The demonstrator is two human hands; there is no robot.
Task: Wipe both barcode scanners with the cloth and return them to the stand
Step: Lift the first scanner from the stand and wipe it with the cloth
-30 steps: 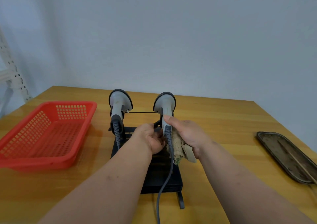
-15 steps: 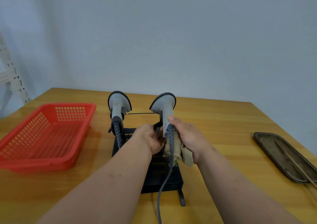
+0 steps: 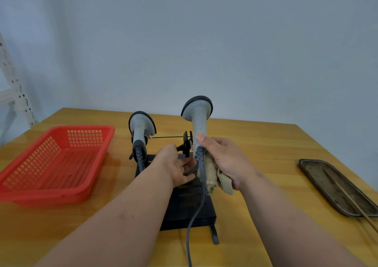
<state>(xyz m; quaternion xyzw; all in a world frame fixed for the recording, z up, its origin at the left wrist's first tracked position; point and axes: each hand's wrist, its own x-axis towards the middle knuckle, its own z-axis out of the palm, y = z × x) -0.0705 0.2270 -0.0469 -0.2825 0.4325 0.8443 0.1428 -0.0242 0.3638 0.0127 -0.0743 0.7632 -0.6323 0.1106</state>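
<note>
Two grey barcode scanners with dark rims belong to a black stand (image 3: 190,209) in the table's middle. The left scanner (image 3: 141,131) sits upright in its holder. The right scanner (image 3: 198,115) is lifted clear of its black clip (image 3: 187,144), held by its handle in my right hand (image 3: 223,160), which also clutches a beige cloth (image 3: 213,176) against the handle. Its grey cable (image 3: 194,215) hangs down toward me. My left hand (image 3: 176,164) hovers over the stand just left of the handle, fingers apart, holding nothing.
A red plastic basket (image 3: 51,164) sits at the left. A dark metal tray (image 3: 335,187) with a thin stick lies at the right edge. The wooden table (image 3: 255,148) ends at a plain wall behind. A white slotted rack post (image 3: 14,95) stands far left.
My right hand has lifted the right scanner up out of its clip. My left hand has let go near the clip and opened over the stand.
</note>
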